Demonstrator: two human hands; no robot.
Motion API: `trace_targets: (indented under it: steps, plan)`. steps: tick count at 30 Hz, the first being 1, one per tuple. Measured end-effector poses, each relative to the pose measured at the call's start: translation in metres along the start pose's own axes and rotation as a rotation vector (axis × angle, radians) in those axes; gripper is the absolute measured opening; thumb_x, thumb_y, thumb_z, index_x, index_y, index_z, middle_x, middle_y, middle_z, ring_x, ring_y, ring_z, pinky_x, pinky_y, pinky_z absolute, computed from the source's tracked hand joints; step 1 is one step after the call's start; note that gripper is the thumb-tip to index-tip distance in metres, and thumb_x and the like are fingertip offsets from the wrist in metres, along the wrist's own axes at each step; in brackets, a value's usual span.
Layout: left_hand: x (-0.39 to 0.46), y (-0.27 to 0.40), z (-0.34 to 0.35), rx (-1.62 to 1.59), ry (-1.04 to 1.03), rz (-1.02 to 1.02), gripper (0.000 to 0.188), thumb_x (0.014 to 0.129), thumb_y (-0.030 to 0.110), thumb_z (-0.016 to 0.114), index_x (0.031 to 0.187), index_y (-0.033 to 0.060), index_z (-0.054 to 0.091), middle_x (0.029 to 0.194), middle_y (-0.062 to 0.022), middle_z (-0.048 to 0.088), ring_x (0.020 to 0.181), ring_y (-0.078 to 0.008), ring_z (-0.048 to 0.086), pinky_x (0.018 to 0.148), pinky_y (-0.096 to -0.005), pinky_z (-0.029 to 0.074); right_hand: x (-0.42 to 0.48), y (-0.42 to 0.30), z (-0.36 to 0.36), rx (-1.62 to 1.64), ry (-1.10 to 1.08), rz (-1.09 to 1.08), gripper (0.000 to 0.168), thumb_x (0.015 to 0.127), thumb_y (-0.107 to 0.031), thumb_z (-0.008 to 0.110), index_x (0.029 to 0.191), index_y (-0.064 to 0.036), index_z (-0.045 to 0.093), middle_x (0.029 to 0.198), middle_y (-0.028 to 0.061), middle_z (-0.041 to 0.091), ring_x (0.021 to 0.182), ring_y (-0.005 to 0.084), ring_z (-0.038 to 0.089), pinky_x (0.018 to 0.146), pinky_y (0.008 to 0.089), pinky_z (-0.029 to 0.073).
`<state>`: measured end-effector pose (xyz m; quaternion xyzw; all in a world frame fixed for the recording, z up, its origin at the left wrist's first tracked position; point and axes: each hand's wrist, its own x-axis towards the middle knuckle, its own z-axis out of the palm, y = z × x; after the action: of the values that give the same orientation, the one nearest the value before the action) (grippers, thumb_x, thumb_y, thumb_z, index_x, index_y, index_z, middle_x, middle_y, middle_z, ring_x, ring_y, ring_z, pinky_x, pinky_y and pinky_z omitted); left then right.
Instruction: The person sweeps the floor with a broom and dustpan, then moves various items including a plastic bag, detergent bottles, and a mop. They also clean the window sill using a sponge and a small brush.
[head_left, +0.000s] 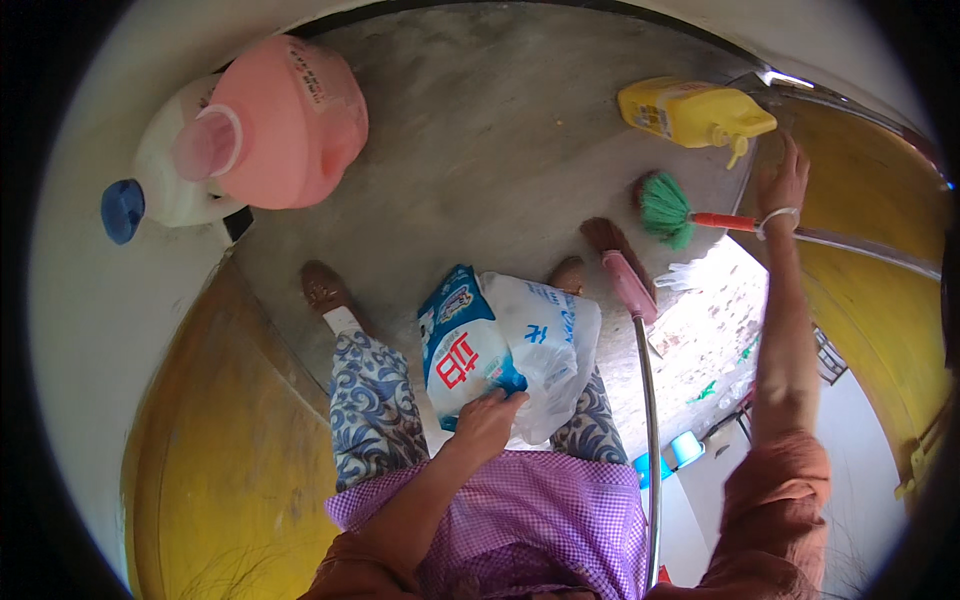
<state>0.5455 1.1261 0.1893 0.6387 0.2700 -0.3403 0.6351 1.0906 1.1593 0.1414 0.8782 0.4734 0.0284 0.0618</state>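
Note:
My left hand (487, 424) grips the lower edge of a blue and white plastic-wrapped pack of tissue paper (457, 360) that bears printing. Against the pack's right side hangs a translucent white plastic bag (551, 330) with blue print; whether the same fingers hold it too is unclear. My right hand (784, 176), with a pale bangle at the wrist, reaches out in front of the yellow door (847, 180) with its fingers extended and nothing in them. Contact with the door cannot be made out. A yellow pump bottle (690, 112) stands just beyond that hand.
A green-bristled brush (667, 210) and a broom with a pink head (628, 285) are on the right. A pink plastic jug (292, 127) and a white jug with a blue cap (176, 165) stand at the far left. Another yellow door panel (232, 420) is on the left.

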Motion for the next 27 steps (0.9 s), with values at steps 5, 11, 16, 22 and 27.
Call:
trace_targets:
  steps: [5, 11, 16, 22, 27]
  plan:
    - [0.0, -0.003, 0.004, 0.05, 0.019, 0.04, 0.041, 0.086, 0.003, 0.047, 0.125, 0.0114, 0.055, 0.111, -0.0181, 0.062, 0.102, -0.0348, 0.061, 0.088, -0.0438, 0.048, 0.058, -0.021, -0.007, -0.344, -0.462, -0.079, 0.039, 0.084, -0.009, 0.06, 0.122, -0.017, 0.054, 0.133, 0.0069, 0.047, 0.123, 0.0318, 0.047, 0.096, 0.0435, 0.047]
    - [-0.003, -0.006, 0.008, 0.066, 0.027, 0.046, 0.04, 0.086, 0.005, 0.05, 0.126, 0.0117, 0.055, 0.108, -0.0171, 0.062, 0.099, -0.0341, 0.063, 0.088, -0.0427, 0.048, 0.052, -0.065, -0.024, -0.537, -0.688, -0.258, 0.024, 0.089, -0.023, 0.057, 0.112, -0.014, 0.058, 0.119, 0.0091, 0.06, 0.103, 0.033, 0.062, 0.083, 0.0447, 0.053]
    - [-0.004, -0.006, 0.003, 0.055, 0.016, 0.031, 0.044, 0.083, 0.0, 0.051, 0.126, 0.0097, 0.053, 0.109, -0.0205, 0.061, 0.101, -0.0361, 0.062, 0.087, -0.0449, 0.049, 0.027, -0.167, -0.077, -0.414, -0.672, -0.257, 0.031, 0.091, -0.039, 0.057, 0.105, -0.013, 0.061, 0.089, 0.0146, 0.069, 0.083, 0.0345, 0.067, 0.071, 0.0464, 0.053]
    - [-0.006, -0.005, 0.001, 0.051, -0.011, 0.03, 0.046, 0.082, 0.0, 0.054, 0.127, 0.009, 0.052, 0.11, -0.021, 0.061, 0.101, -0.0364, 0.062, 0.087, -0.045, 0.049, 0.017, -0.222, -0.078, 0.037, -0.408, -0.298, 0.038, 0.088, -0.044, 0.061, 0.084, -0.006, 0.063, 0.067, 0.0164, 0.064, 0.068, 0.0363, 0.065, 0.061, 0.045, 0.051]
    - [-0.009, -0.004, -0.007, 0.061, -0.001, 0.029, 0.043, 0.086, 0.002, 0.05, 0.128, 0.0098, 0.051, 0.11, -0.02, 0.061, 0.101, -0.0354, 0.062, 0.087, -0.0446, 0.05, 0.012, -0.313, -0.038, 0.489, -0.34, -0.184, 0.038, 0.086, -0.041, 0.06, 0.09, -0.004, 0.069, 0.069, 0.017, 0.065, 0.067, 0.037, 0.064, 0.064, 0.0422, 0.051]
